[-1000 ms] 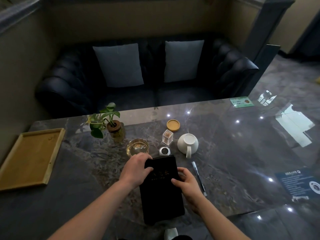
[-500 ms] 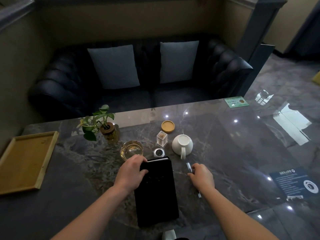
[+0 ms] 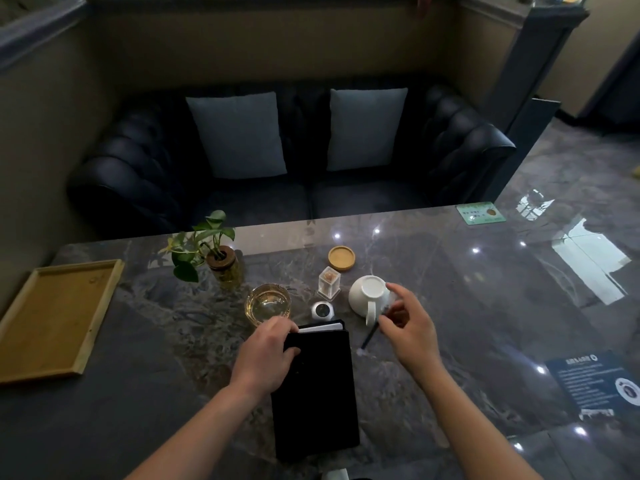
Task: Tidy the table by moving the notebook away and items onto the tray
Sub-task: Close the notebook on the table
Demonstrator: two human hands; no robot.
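A black notebook (image 3: pixel 317 396) lies closed on the marble table (image 3: pixel 467 323) in front of me. My left hand (image 3: pixel 265 355) grips its top left corner, fingers curled over the edge and thumb on the cover. My right hand (image 3: pixel 408 327) pinches the upper end of a dark pen (image 3: pixel 369 336), which hangs tilted just right of the notebook with its tip close to the table. An upturned white cup (image 3: pixel 367 292) sits right behind that hand. The empty wooden tray (image 3: pixel 52 320) lies at the table's far left.
Beyond the notebook stand a glass of pale liquid (image 3: pixel 268 303), a small round white object (image 3: pixel 322 310), a clear little box (image 3: pixel 329 282), a wooden coaster (image 3: pixel 341 258) and a potted plant (image 3: pixel 214 254). Stickers (image 3: pixel 595 379) mark the right side. A dark sofa (image 3: pixel 277 161) sits behind.
My right hand left the notebook, moved right to the pen and raised it by its upper end. My left hand stayed on the notebook's top left corner.
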